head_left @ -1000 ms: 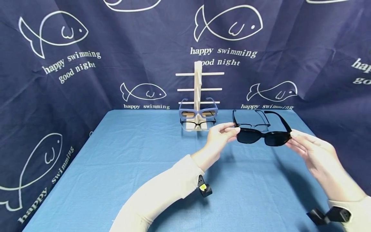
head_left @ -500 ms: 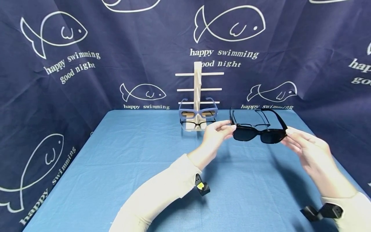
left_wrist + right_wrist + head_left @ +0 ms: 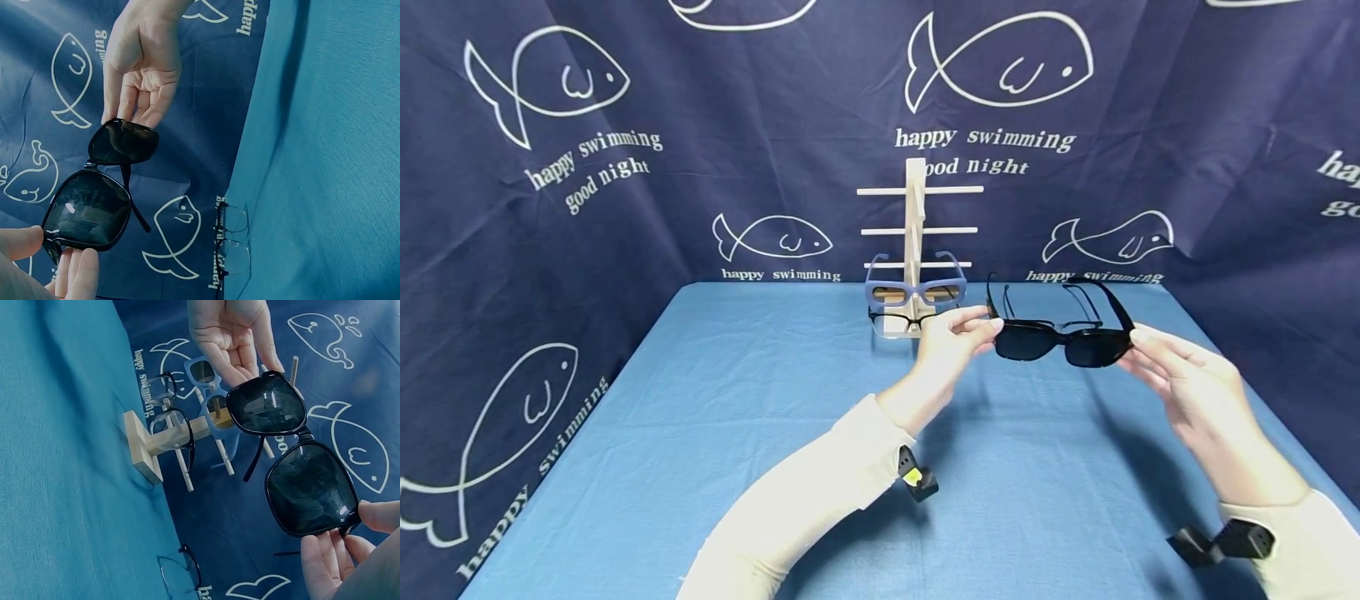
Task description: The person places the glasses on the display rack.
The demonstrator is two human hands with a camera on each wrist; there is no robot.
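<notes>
Black sunglasses (image 3: 1096, 348) with dark lenses are held above the table, lenses facing me and temples unfolded toward the back. My left hand (image 3: 945, 350) pinches the left corner of the frame between thumb and fingers. At the opposite corner, my right hand (image 3: 1198, 392) pinches the frame likewise. Both grips also show in the left wrist view, where the sunglasses (image 3: 87, 209) hang between the hands. Behind them, thin-framed eyeglasses (image 3: 234, 257) stand on the table, partly hidden in the head view.
A wooden display rack (image 3: 915, 187) with crossbars stands at the back middle. Blue-framed sunglasses (image 3: 915, 292) and, below them, dark-rimmed eyeglasses (image 3: 895, 318) sit on it. Blue cloth covers the table (image 3: 700, 400); a navy fish-print curtain (image 3: 805, 150) hangs behind and at the sides.
Both hands have shifted left and slightly up and away with the sunglasses, toward the rack. The left fingers now overlap the right side of the lower eyeglasses on the rack.
</notes>
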